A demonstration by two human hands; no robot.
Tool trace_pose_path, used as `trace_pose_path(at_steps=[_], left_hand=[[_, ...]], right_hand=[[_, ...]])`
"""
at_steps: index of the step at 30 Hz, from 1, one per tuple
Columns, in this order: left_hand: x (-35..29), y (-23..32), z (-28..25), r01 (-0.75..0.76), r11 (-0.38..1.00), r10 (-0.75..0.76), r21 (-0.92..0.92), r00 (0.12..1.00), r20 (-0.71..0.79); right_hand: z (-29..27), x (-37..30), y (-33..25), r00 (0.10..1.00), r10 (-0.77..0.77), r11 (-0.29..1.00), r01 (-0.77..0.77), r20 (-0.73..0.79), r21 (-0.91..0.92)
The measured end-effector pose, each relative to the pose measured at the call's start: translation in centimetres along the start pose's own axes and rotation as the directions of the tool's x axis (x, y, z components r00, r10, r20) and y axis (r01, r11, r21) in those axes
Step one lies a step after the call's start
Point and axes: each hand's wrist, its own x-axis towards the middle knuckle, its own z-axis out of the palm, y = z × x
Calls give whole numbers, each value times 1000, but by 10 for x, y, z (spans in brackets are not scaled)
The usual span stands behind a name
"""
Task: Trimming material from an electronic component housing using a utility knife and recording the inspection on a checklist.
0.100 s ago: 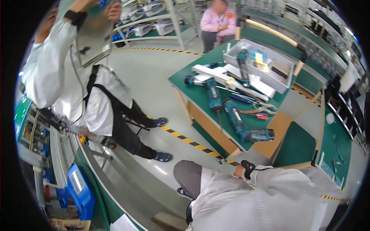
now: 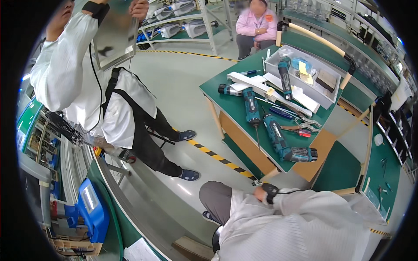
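Observation:
My right hand [image 2: 260, 194] is low in the view, next to my grey trouser knee [image 2: 214, 201]. A dark band with a small device [image 2: 271, 192] is round its wrist, and a cable runs back along my white sleeve [image 2: 305, 217]. The fingers are mostly hidden, so their grip does not show. My left hand is out of view. Nearest is the green-topped table [image 2: 217, 87], beyond my hand. Teal-and-black cordless screwdrivers [image 2: 251, 106] lie on it beside pliers [image 2: 307, 126], white strips [image 2: 278, 96] and a grey bin [image 2: 324, 98].
A co-worker in white [image 2: 61, 65] stands at left, raising a flat reflective panel [image 2: 114, 39]. Another person in pink [image 2: 257, 30] sits at the back. A blue device [image 2: 93, 211] is on the left bench. Yellow-black floor tape [image 2: 217, 157] runs between bench and table.
The whole view has shifted slightly, so the table and the co-workers appear farther right. My right hand appears a little farther left and higher. Nothing is visibly picked up or put down.

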Motion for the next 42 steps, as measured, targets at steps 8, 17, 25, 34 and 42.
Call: trace_pose_path(at_steps=[8,17,25,34,42], left_hand=[[-8,-27,-6,-50,999,51,22,998,-28],[12,-87,30,-239,963,264,127,932,-248],[-12,-33,-4,-68,997,65,-30,992,-105],[-22,-6,-25,0,1000,3,-24,996,89],[-14,-13,-16,-28,1000,29,-15,997,69]], right_hand=[[-290,-12,-261,704,127,750,394,-699,532],[-315,-44,-256,913,-189,941,274,-363,200],[-321,-44,-257,920,-176,955,246,-351,166],[-330,-30,-266,964,-100,981,137,-245,138],[-194,93,-270,952,-9,999,19,-307,30]])
